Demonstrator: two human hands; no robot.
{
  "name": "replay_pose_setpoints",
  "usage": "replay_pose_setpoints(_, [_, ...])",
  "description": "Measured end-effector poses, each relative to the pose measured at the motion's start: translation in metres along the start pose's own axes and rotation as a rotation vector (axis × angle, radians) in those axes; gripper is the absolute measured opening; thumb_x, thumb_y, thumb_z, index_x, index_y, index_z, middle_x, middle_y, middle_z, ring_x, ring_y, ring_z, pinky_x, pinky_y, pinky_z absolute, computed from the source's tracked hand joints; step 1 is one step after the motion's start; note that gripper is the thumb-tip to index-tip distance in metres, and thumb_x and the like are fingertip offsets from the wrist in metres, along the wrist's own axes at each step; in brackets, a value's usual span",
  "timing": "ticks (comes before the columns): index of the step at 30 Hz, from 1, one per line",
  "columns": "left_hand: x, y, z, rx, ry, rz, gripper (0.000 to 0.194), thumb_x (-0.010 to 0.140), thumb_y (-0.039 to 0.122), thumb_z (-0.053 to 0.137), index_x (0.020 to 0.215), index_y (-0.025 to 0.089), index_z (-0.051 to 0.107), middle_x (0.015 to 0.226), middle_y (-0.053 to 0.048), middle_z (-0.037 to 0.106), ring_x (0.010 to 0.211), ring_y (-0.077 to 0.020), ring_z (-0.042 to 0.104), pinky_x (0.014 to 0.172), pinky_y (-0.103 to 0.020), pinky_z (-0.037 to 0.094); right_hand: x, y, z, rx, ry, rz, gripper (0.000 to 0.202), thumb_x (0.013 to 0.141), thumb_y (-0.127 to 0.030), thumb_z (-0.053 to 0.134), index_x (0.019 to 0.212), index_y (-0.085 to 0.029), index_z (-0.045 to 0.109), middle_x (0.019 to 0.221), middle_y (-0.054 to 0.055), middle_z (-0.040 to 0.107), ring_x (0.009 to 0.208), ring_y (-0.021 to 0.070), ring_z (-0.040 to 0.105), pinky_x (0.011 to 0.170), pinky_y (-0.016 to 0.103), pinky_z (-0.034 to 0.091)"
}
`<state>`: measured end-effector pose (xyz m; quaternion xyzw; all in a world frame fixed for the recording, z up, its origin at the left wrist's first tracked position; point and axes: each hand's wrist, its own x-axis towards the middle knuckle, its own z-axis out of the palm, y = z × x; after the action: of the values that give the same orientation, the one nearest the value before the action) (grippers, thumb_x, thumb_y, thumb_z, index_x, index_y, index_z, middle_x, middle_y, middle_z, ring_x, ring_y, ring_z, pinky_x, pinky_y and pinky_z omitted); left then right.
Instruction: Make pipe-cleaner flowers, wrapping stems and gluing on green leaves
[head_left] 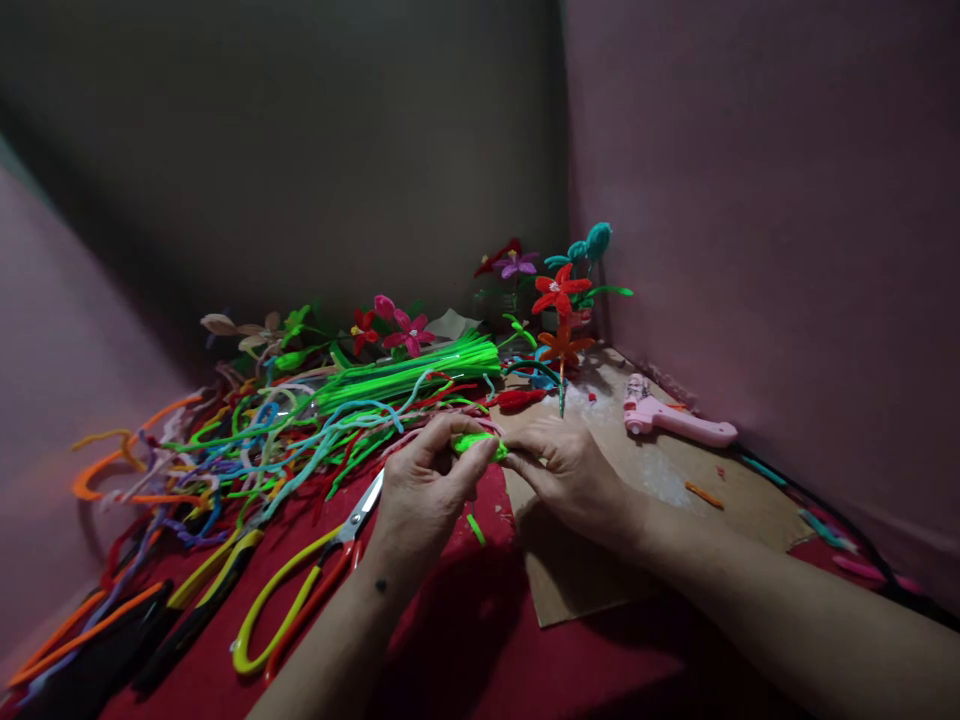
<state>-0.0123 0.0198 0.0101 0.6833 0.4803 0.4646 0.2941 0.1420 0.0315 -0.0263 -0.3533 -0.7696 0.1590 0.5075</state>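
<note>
While both hands meet near the cardboard's left edge, a green fuzzy piece (474,441) sits between them, held up over the red surface (465,640). Left hand (429,470): thumb and index finger closed on the piece, other fingers curled. Right hand (566,468): thumb and fingertips drawn nearly together at the piece's right end; can't tell whether they grip it or just touch.

Cardboard (585,575) under the right hand, its near-left corner toward the wearer. Pink glue gun (671,418) lies along its far-right edge; orange scrap (703,495) nearer, also on the cardboard. Green scrap (475,529) on the red surface, just left of the cardboard's left edge.

Scissors (281,610), yellow and red handles, left of the left forearm, blades pointing away. Tool with yellow-black handles (206,595) beside them, toward the surface's left edge. Tangled mixed-color stems (225,470) fill the far-left part; green stem bundle (420,372) lies across the pile's far side. Pink flower (409,333) behind the bundle, toward the far edge. Red flower (561,290) above orange flower (565,345), both near the far-right corner.
</note>
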Motion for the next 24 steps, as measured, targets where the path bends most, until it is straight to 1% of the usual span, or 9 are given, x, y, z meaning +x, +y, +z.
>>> replay_pose_setpoints(3, [-0.001, 0.000, 0.000, 0.020, 0.004, 0.034, 0.011, 0.077, 0.030, 0.062, 0.083, 0.020, 0.061, 0.047, 0.008, 0.044, 0.039, -0.0056, 0.039, 0.039, -0.016, 0.032, -0.002, 0.003, 0.002, -0.131, 0.014, -0.123, 0.017, 0.088, -0.017, 0.051, 0.089, -0.015, 0.068, 0.078, 0.005, 0.067, 0.074, 0.0158, 0.055, 0.072, 0.031, 0.041])
replay_pose_setpoints(5, [-0.002, 0.000, 0.000, 0.046, 0.011, 0.076, 0.010, 0.077, 0.027, 0.062, 0.084, 0.021, 0.062, 0.053, 0.007, 0.049, 0.042, -0.0054, 0.040, 0.040, -0.017, 0.032, -0.002, 0.005, 0.003, -0.180, 0.022, -0.178, 0.017, 0.088, -0.016, 0.050, 0.089, -0.015, 0.067, 0.077, 0.006, 0.067, 0.074, 0.0161, 0.055, 0.072, 0.031, 0.040])
replay_pose_setpoints(8, [-0.005, 0.003, -0.001, 0.081, 0.016, 0.146, 0.009, 0.076, 0.023, 0.063, 0.084, 0.021, 0.063, 0.068, 0.004, 0.058, 0.051, -0.0060, 0.046, 0.048, -0.017, 0.037, -0.002, 0.004, 0.001, -0.249, 0.064, -0.255, 0.017, 0.087, -0.015, 0.050, 0.085, -0.014, 0.067, 0.074, 0.006, 0.065, 0.072, 0.0166, 0.054, 0.069, 0.031, 0.039])
replay_pose_setpoints(10, [-0.006, 0.006, -0.002, 0.084, 0.025, 0.178, 0.010, 0.075, 0.021, 0.064, 0.085, 0.021, 0.063, 0.075, 0.003, 0.060, 0.057, -0.0068, 0.049, 0.053, -0.017, 0.040, -0.001, 0.001, -0.002, -0.324, 0.088, -0.306, 0.018, 0.087, -0.015, 0.049, 0.085, -0.013, 0.067, 0.073, 0.006, 0.065, 0.071, 0.0174, 0.052, 0.069, 0.032, 0.038])
replay_pose_setpoints(13, [-0.007, 0.008, -0.002, 0.035, 0.033, 0.153, 0.012, 0.074, 0.022, 0.065, 0.085, 0.020, 0.062, 0.079, 0.002, 0.061, 0.058, -0.0072, 0.050, 0.053, -0.018, 0.041, 0.001, -0.004, -0.005, -0.442, 0.120, -0.362, 0.021, 0.087, -0.014, 0.046, 0.082, -0.011, 0.067, 0.069, 0.007, 0.063, 0.067, 0.0179, 0.050, 0.067, 0.033, 0.038])
replay_pose_setpoints(16, [-0.006, 0.007, 0.002, -0.115, -0.004, 0.059, 0.026, 0.072, 0.026, 0.068, 0.095, 0.019, 0.057, 0.083, -0.001, 0.063, 0.062, -0.0095, 0.055, 0.052, -0.018, 0.043, 0.002, -0.005, -0.006, -0.449, 0.170, -0.335, 0.025, 0.087, -0.014, 0.045, 0.074, -0.012, 0.065, 0.062, 0.006, 0.060, 0.062, 0.0169, 0.048, 0.063, 0.032, 0.037])
replay_pose_setpoints(19, [-0.006, 0.003, 0.006, -0.233, -0.038, 0.019, 0.042, 0.071, 0.025, 0.069, 0.107, 0.020, 0.048, 0.083, 0.000, 0.062, 0.060, -0.0091, 0.056, 0.052, -0.019, 0.045, 0.002, -0.002, -0.004, -0.353, 0.180, -0.239, 0.026, 0.088, -0.015, 0.045, 0.073, -0.016, 0.066, 0.064, 0.005, 0.060, 0.064, 0.0158, 0.052, 0.064, 0.030, 0.039])
replay_pose_setpoints(22, [-0.003, 0.003, 0.004, -0.257, 0.080, 0.060, 0.057, 0.068, 0.020, 0.071, 0.116, 0.023, 0.041, 0.079, 0.004, 0.058, 0.064, -0.0085, 0.057, 0.059, -0.019, 0.047, 0.002, -0.001, -0.004, -0.256, 0.161, -0.184, 0.023, 0.088, -0.016, 0.047, 0.077, -0.018, 0.068, 0.068, 0.005, 0.063, 0.068, 0.0158, 0.055, 0.066, 0.030, 0.041])
replay_pose_setpoints(24, [-0.001, 0.005, -0.001, -0.288, 0.194, 0.073, 0.060, 0.066, 0.019, 0.072, 0.116, 0.025, 0.040, 0.076, 0.006, 0.056, 0.061, -0.0079, 0.056, 0.055, -0.018, 0.047, 0.003, -0.002, -0.005, -0.159, 0.163, -0.127, 0.022, 0.086, -0.017, 0.049, 0.076, -0.018, 0.068, 0.069, 0.005, 0.064, 0.069, 0.0162, 0.056, 0.067, 0.030, 0.042])
